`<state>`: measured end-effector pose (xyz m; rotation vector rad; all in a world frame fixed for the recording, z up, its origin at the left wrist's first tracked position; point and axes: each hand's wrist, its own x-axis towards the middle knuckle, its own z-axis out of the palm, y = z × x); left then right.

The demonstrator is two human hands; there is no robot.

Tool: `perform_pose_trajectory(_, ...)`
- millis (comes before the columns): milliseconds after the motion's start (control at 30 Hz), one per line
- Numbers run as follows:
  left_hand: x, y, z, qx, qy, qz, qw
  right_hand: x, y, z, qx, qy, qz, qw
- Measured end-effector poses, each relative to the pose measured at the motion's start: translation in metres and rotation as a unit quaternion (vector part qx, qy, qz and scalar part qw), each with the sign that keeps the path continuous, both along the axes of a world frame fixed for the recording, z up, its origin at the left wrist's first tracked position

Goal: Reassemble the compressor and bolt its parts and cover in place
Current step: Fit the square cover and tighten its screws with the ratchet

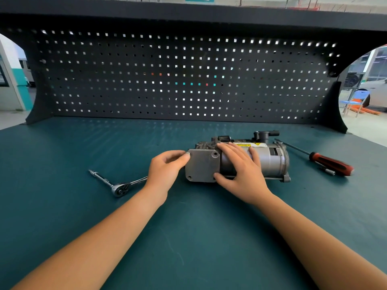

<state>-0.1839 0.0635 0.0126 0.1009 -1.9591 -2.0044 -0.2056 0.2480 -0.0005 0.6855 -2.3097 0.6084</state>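
Note:
A grey metal compressor (270, 162) lies on its side on the green bench top, with a yellow warning label on top. Its flat square cover (202, 166) faces me on the left end. My right hand (240, 166) rests over the compressor body just behind the cover, fingers spread and thumb under the cover's lower right corner. My left hand (165, 170) pinches a bolt (187, 154) at the cover's upper left corner. Bolt holes show at the cover's upper right and lower left corners.
A ratchet wrench with extension (114, 184) lies left of my left wrist. A red-and-black screwdriver (326, 162) lies to the right of the compressor, a small socket bit (329, 171) beside it. A black pegboard (184, 76) closes the back of the bench.

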Motion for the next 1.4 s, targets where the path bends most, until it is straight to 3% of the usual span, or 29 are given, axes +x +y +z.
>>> perform_pose_trajectory(500,0.001,-0.007,-0.002,-0.078,0.012,-0.02,0.997,0.001,0.0,-0.001,0.014,0.001,-0.001,1.0)
perform_pose_trajectory(700,0.005,-0.026,0.011,-0.166,0.007,-0.032,0.986,0.0,0.0,-0.002,0.016,-0.003,-0.003,1.0)
perform_pose_trajectory(867,0.036,-0.077,0.039,-0.381,-0.059,-0.083,0.919,-0.001,0.0,-0.003,0.007,0.003,-0.005,1.0)
perform_pose_trajectory(967,0.047,-0.086,0.041,-0.536,-0.156,-0.126,0.82,-0.001,0.0,-0.004,0.005,0.004,-0.006,1.0)
perform_pose_trajectory(1033,0.049,-0.079,0.039,-0.579,-0.193,-0.151,0.778,-0.001,-0.001,-0.004,0.004,0.004,-0.007,1.0)
perform_pose_trajectory(1100,0.049,-0.073,0.036,-0.597,-0.202,-0.161,0.76,0.0,-0.001,-0.003,0.004,0.002,-0.007,1.0)
perform_pose_trajectory(1400,0.045,-0.067,0.031,-0.63,-0.198,-0.132,0.74,0.0,-0.001,-0.002,0.012,-0.003,-0.009,1.0)
